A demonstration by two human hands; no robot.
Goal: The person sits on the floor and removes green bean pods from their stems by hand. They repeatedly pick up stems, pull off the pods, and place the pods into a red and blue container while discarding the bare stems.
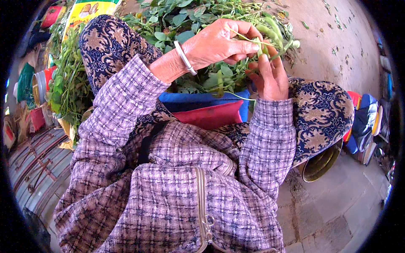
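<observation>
Both of my hands meet at the upper right of the centre, over a heap of leafy bean plants (180,19). My left hand (227,41), with a silver bangle at its wrist, pinches a thin green stem and pods between thumb and fingers. Close beside it, my right hand (270,71) holds green bean pods (270,31) on a stem at its fingertips. Some pods stick up behind the fingers. Below the hands, a blue container or cloth (202,98) with a red piece (212,115) in front lies between the knees.
More podded plants (72,76) lie beside the left knee, near a yellow printed sack (91,11). A round metal container (322,163) stands by the right knee. Scattered leaf bits lie on the ground (335,41). Slatted metalwork (41,167) is at the lower left.
</observation>
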